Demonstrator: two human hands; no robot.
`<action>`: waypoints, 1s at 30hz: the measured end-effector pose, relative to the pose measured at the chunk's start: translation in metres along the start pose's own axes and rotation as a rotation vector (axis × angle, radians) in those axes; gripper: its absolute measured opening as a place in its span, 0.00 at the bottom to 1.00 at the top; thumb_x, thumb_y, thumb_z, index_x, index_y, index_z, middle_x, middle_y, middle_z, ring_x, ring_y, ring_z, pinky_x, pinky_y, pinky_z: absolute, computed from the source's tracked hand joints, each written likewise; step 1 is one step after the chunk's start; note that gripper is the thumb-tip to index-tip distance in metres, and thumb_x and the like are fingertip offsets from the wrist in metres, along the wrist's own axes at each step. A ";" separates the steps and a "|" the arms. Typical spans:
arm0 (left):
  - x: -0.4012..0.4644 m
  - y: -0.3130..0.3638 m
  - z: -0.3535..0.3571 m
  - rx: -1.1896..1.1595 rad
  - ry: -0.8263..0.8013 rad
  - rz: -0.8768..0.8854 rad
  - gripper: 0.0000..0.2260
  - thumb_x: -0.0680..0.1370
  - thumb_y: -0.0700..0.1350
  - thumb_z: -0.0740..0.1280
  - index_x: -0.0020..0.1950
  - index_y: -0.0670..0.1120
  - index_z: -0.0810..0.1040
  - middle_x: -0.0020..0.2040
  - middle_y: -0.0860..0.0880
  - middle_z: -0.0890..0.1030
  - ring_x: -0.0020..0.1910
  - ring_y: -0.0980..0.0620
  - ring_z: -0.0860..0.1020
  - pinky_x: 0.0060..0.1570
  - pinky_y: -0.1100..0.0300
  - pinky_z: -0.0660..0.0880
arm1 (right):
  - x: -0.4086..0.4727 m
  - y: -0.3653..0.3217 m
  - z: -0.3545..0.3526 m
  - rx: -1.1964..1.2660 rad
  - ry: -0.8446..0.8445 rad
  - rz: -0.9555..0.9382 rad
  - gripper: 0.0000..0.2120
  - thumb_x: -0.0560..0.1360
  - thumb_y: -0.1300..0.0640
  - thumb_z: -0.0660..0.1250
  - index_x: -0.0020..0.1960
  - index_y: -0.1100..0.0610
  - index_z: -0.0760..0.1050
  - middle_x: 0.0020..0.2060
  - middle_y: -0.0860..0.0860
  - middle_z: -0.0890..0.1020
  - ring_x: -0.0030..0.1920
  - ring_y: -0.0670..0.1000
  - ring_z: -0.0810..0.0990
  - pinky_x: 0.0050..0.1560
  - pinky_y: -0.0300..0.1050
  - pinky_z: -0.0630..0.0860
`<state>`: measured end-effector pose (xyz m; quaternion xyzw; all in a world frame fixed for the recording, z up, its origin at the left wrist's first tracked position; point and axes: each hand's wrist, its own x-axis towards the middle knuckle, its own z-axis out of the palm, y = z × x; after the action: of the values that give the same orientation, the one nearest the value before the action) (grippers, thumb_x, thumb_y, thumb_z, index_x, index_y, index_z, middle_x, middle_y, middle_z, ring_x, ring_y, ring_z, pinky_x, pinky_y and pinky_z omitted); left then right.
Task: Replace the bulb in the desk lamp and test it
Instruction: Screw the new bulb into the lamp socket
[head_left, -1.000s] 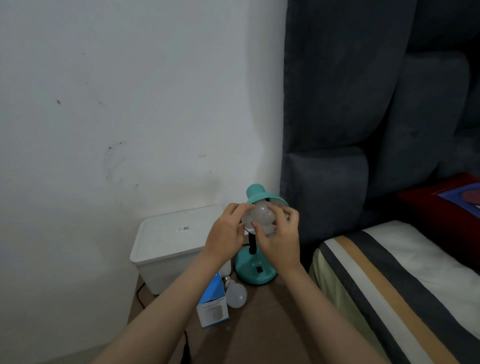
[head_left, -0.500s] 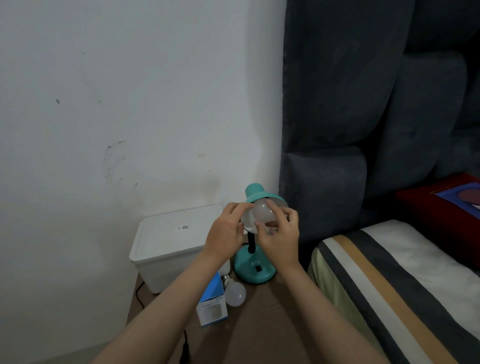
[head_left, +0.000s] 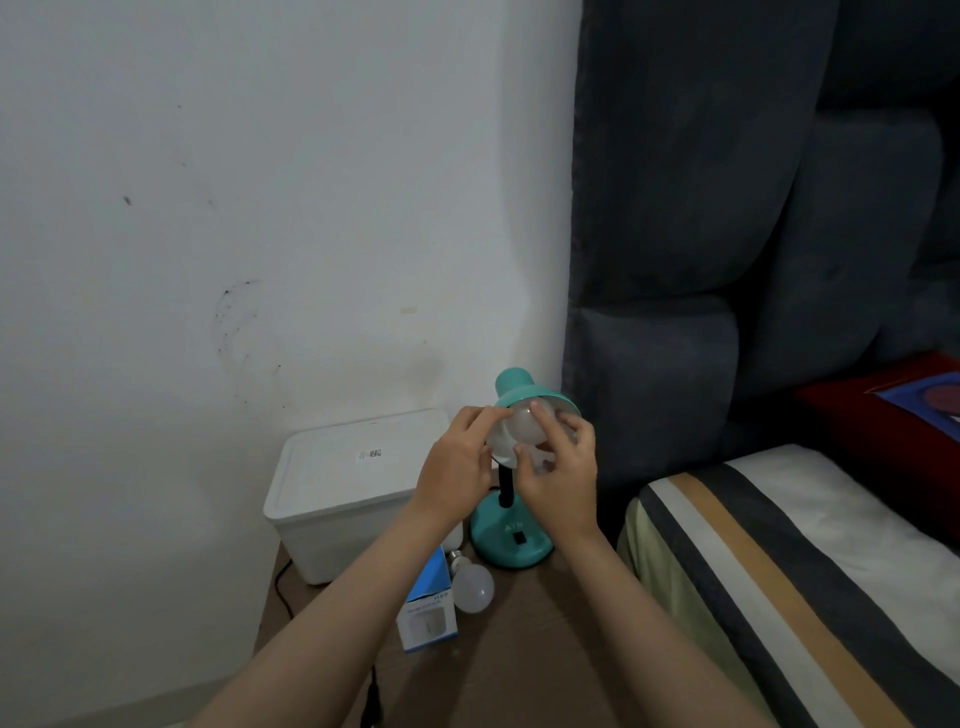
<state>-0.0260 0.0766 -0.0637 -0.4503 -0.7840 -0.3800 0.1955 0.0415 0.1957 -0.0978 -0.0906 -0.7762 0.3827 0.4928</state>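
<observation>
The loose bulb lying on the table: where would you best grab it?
Probably by its round white globe, coming from above. The loose bulb lies on its side, its metal base pointing up-left toward the white bin with the blue box close on its left.

Two hands are up at the shade, the left hand (head_left: 457, 467) and the right hand (head_left: 563, 475), and there's one teal desk lamp (head_left: 511, 540). I count two bulbs: one bulb in the shade (head_left: 522, 428), one loose bulb (head_left: 472, 587) on the table. One blue-and-white bulb box (head_left: 428, 608), one white lidded bin (head_left: 348, 488), one red cushion (head_left: 893, 410).
</observation>
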 end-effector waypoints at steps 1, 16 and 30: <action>0.000 0.000 0.000 -0.003 -0.002 -0.007 0.23 0.71 0.30 0.64 0.63 0.49 0.73 0.56 0.49 0.76 0.46 0.55 0.76 0.45 0.65 0.76 | 0.000 -0.001 0.000 0.010 0.013 0.012 0.22 0.71 0.63 0.70 0.64 0.54 0.73 0.55 0.55 0.70 0.52 0.52 0.76 0.48 0.45 0.81; -0.001 -0.001 0.001 0.000 -0.004 -0.020 0.23 0.71 0.30 0.63 0.62 0.50 0.72 0.55 0.49 0.76 0.43 0.54 0.76 0.43 0.62 0.76 | 0.000 -0.006 -0.001 -0.089 0.014 0.002 0.22 0.71 0.60 0.71 0.64 0.56 0.71 0.56 0.58 0.69 0.52 0.48 0.73 0.50 0.35 0.73; -0.001 0.000 0.002 0.012 -0.015 -0.040 0.23 0.71 0.30 0.63 0.62 0.51 0.72 0.56 0.50 0.75 0.40 0.57 0.73 0.42 0.69 0.72 | 0.005 -0.012 -0.008 -0.074 0.030 0.171 0.28 0.69 0.48 0.74 0.62 0.60 0.68 0.54 0.55 0.74 0.47 0.46 0.73 0.41 0.33 0.71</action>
<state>-0.0250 0.0774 -0.0658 -0.4361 -0.7967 -0.3755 0.1846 0.0486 0.1943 -0.0839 -0.1802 -0.7718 0.3929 0.4663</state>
